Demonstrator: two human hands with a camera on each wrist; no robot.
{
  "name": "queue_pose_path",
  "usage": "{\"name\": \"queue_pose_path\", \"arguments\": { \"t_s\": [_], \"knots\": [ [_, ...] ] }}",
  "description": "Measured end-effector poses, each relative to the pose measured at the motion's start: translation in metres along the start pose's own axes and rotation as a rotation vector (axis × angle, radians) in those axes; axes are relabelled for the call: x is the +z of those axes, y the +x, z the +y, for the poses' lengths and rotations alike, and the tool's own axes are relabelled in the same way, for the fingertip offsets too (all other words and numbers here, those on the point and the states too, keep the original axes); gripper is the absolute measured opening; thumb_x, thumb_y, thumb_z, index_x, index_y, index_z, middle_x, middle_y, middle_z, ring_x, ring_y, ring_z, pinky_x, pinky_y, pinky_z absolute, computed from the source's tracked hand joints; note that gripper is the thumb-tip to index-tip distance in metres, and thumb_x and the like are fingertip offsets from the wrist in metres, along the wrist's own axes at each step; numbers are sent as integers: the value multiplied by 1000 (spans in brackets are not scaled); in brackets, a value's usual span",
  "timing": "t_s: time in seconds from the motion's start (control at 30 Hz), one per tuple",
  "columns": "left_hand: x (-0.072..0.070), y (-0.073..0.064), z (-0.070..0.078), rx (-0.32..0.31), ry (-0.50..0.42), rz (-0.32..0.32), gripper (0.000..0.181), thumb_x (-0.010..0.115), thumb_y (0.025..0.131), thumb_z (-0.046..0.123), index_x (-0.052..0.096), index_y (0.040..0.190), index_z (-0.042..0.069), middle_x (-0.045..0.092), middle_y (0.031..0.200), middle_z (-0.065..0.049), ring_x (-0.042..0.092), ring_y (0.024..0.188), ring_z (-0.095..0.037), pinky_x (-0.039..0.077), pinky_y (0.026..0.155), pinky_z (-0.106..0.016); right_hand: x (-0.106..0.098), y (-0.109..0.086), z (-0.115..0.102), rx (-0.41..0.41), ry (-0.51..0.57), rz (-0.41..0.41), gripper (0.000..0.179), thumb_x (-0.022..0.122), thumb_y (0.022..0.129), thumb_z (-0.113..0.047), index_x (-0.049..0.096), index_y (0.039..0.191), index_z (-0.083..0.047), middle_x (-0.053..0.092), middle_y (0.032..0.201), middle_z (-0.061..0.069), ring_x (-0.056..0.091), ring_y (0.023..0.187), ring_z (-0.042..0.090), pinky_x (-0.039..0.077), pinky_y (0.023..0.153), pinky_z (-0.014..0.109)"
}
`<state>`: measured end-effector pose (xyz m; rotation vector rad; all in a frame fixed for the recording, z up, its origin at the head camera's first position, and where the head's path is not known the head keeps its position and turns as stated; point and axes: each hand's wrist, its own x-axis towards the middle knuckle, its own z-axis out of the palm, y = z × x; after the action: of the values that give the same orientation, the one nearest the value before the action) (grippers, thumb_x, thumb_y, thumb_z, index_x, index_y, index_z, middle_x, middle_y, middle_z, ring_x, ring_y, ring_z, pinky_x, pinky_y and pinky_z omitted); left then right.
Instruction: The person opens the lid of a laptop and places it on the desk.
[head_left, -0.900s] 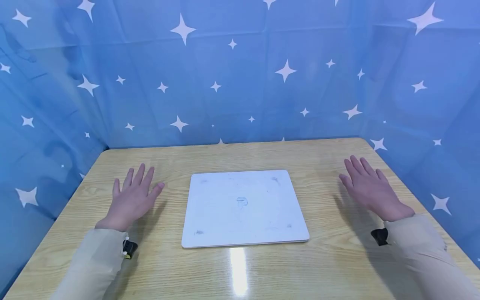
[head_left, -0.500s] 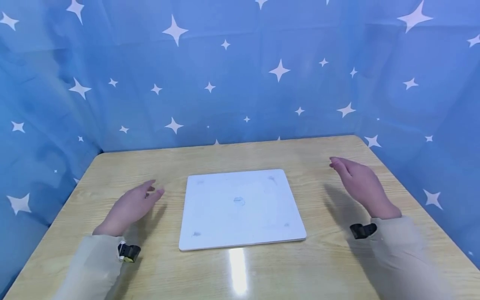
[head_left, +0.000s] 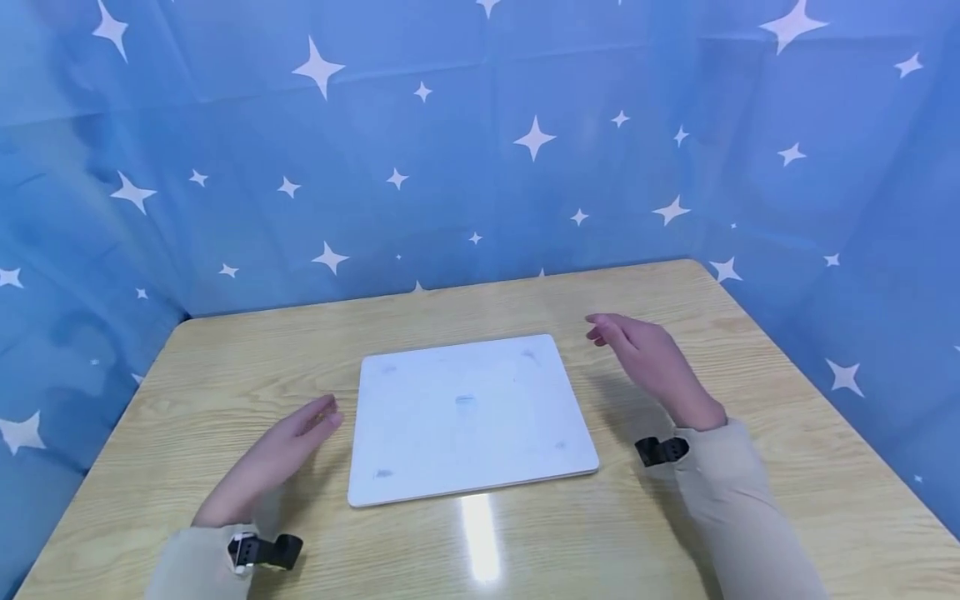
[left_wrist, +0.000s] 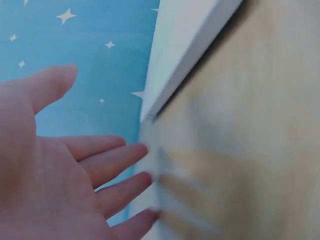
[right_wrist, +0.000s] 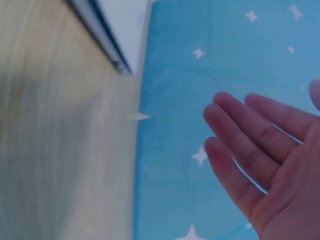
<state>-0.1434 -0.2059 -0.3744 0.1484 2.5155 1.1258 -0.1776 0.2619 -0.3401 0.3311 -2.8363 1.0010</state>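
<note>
The table (head_left: 262, 358) is surfaced in pale, grained wood, and its far corners are rounded. A white board (head_left: 487, 433) with rounded corners is laid flat near the middle. The board is marked by grey smudges near its corners. On the near side, a streak of light (head_left: 480, 537) is reflected in the glossy wood.

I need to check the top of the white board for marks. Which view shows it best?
The head view: it shows the whole top of the white board, with smudges near the corners and a mark mid-surface. The left wrist view shows only one corner; the right wrist view, just a blurred corner.
</note>
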Motion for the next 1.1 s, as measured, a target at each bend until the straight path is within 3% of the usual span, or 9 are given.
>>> {"name": "queue_pose_path", "arguments": {
  "t_s": [0.13,0.2,0.43,0.53,0.63,0.8,0.93,1.1],
  "knots": [
    [2,-8,-12,-52,-91,-16,79,35,87,59,9,144,11,-1,148,-16,-3,133,-36,4,100,-60,11,8,-13,-68,1,-22,50,28,95,-45,51,126,-13,63,101,0,59,92,18,45,76,39],
    [3,-11,-17,-52,-138,-21,77,36,88,57,7,144,13,-5,148,-14,-7,133,-35,1,99,-61,15,10,-19,-90,-2,-25,49,30,95,-45,51,126,-15,63,101,-1,59,91,16,46,76,38],
    [14,-17,-25,-25,-297,-7,72,39,89,54,8,144,20,7,149,-3,-1,134,-28,2,100,-59,26,13,-36,-142,-96,-89,45,36,92,-48,51,126,-23,62,95,-8,56,77,10,44,70,33],
    [21,-18,-27,-28,-260,5,71,41,88,53,12,144,21,1,150,-5,-10,133,-33,-4,98,-62,32,12,-43,-165,-128,-107,43,39,91,-47,53,124,-23,61,88,-9,52,71,9,43,66,30],
    [25,-21,-29,-15,-170,11,70,43,88,52,15,144,21,-5,149,-8,-18,130,-35,-9,93,-66,41,12,-49,-209,-159,-138,41,43,91,-44,54,123,-21,62,93,-8,56,80,8,46,70,31],
    [28,-23,-33,74,-54,21,69,48,87,49,23,142,16,4,149,-5,-12,134,-26,-8,99,-59,60,12,-62,-267,-212,-198,37,51,90,-35,54,123,-19,63,94,-10,58,85,6,47,73,30],
    [34,-20,-36,172,76,53,68,50,87,46,30,139,8,13,148,-8,-7,134,-28,-6,102,-54,75,8,-69,-321,-235,-249,38,54,89,-32,54,124,-17,63,98,-7,59,87,7,47,74,30],
    [45,-13,-30,214,270,100,79,52,81,56,28,140,8,12,148,-8,-5,134,-31,-5,102,-53,87,-2,-76,-341,-266,-310,40,58,86,-32,54,124,-18,61,95,-11,55,77,1,45,66,22]
  ]
}}
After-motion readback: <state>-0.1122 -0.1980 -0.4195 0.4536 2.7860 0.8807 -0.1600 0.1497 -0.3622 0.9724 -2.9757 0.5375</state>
